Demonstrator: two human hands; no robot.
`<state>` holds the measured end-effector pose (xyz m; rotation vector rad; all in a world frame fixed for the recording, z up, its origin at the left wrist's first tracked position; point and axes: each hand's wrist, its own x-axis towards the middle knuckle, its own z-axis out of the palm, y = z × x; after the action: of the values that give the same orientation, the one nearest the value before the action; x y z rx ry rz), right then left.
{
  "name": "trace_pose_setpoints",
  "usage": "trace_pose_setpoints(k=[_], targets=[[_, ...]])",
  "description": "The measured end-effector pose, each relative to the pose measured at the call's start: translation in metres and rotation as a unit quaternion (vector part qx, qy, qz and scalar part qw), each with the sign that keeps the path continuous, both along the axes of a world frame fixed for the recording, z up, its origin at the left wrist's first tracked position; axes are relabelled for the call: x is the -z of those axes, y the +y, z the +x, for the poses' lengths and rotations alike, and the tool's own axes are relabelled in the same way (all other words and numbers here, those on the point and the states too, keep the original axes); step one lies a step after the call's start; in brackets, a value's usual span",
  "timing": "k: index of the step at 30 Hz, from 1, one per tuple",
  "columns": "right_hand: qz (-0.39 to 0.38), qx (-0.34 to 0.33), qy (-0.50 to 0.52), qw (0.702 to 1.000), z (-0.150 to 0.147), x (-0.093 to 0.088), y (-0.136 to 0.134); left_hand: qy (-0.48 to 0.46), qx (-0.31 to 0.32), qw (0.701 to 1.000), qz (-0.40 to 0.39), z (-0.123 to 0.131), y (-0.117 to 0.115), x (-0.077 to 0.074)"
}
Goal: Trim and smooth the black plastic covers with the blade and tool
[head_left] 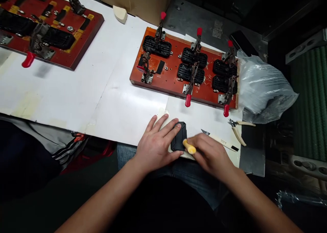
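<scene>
Two hands meet at the near edge of the white table [114,100]. Your left hand [155,144] lies flat, fingers spread and pressing down on a small black plastic part [178,137] that rests on a pale pad at the table edge. Your right hand [212,154] is curled closed around a yellow-handled tool [189,146], whose tip touches the right side of the black part.

Just beyond your right hand lies a craft knife [219,141] with a pale handle, and beside it, further right, a pair of small cutters [237,129] with cream grips.

Farther back sits an orange fixture board [176,84] carrying several black parts under toggle clamps with red-tipped levers. A crumpled clear plastic bag [263,86] touches its right end.

Well apart to the far left, a darker red fixture board [76,28] holds longer black pieces and its own clamps. A cardboard box [135,1] stands at the back of the table.
</scene>
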<state>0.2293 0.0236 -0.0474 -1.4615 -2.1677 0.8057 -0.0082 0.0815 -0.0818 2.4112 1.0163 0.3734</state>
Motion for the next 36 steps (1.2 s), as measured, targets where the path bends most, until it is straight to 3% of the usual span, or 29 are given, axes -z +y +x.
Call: trace_pose_setpoints(k=[13,18,22,25,28,32,34,36], targets=[[-0.034,0.001,0.000,0.999,-0.004,-0.003,-0.004,0.007,0.002,1.000,0.013,0.000,-0.001,0.002],[-0.009,0.036,-0.004,0.999,-0.008,0.001,-0.010,0.002,-0.004,1.000,0.021,0.001,-0.001,0.003],[-0.041,0.033,-0.048,0.997,0.014,-0.021,-0.019,-0.010,-0.002,1.000,0.021,0.000,-0.002,0.002],[0.006,0.143,-0.106,0.984,0.032,-0.048,0.019,-0.011,-0.011,0.999,0.030,-0.002,-0.004,0.002],[-0.008,0.272,-0.213,0.938,0.041,-0.069,0.093,-0.003,-0.008,0.999,0.044,-0.002,-0.005,0.001],[-0.036,0.275,-0.238,0.931,0.039,-0.075,0.178,0.033,0.000,0.998,0.056,-0.002,-0.005,-0.003],[-0.048,0.271,-0.216,0.937,0.036,-0.075,0.196,0.049,-0.002,0.997,0.065,-0.002,-0.005,-0.003],[-0.047,0.287,-0.174,0.941,0.036,-0.080,0.193,0.052,-0.006,0.996,0.077,-0.004,-0.006,-0.001]])
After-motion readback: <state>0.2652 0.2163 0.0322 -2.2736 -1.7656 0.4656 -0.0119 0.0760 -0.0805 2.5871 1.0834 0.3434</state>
